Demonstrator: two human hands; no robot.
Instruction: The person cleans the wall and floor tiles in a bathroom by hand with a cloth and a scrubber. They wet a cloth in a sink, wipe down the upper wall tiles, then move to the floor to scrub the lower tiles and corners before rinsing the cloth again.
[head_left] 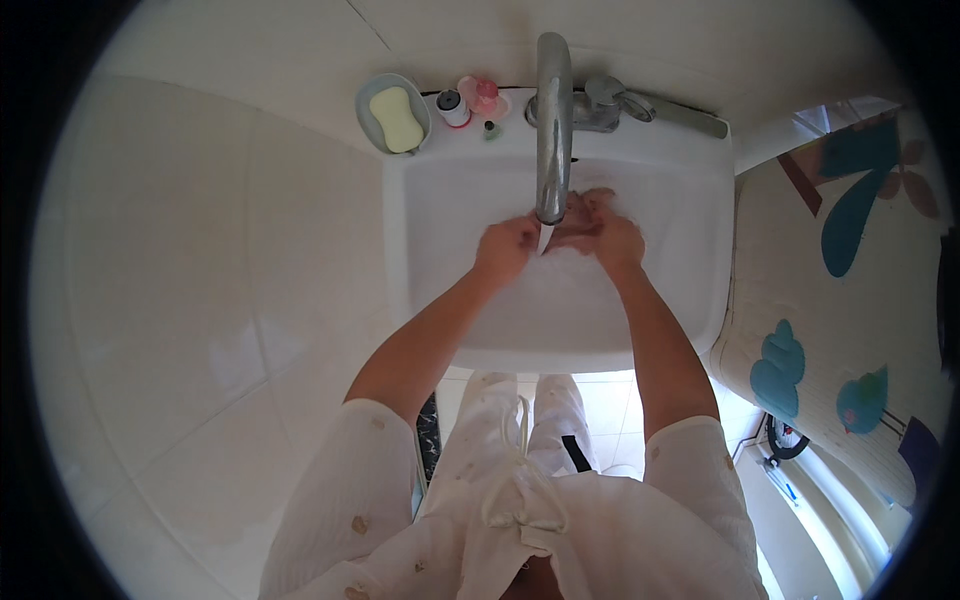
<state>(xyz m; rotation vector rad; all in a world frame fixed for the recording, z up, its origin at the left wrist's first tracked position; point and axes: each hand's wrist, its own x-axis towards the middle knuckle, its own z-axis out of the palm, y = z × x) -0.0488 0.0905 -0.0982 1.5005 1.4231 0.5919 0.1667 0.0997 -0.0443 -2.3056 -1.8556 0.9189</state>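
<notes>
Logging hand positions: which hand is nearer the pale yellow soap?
Left. The left hand is below and right of the soap in the picture; the right hand is farther right, beyond the faucet.

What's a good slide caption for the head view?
Left hand and right hand beside running water from a curved faucet in a white washbasin.

I'm seeing the left hand (508, 247) and right hand (619, 240) in the white sink (450, 215), either side of water (545, 240) running from the chrome faucet (554, 130). Can't make out the reddish blur (577, 233) between them. Pale yellow soap bar (397, 120) sits upper left.
</notes>
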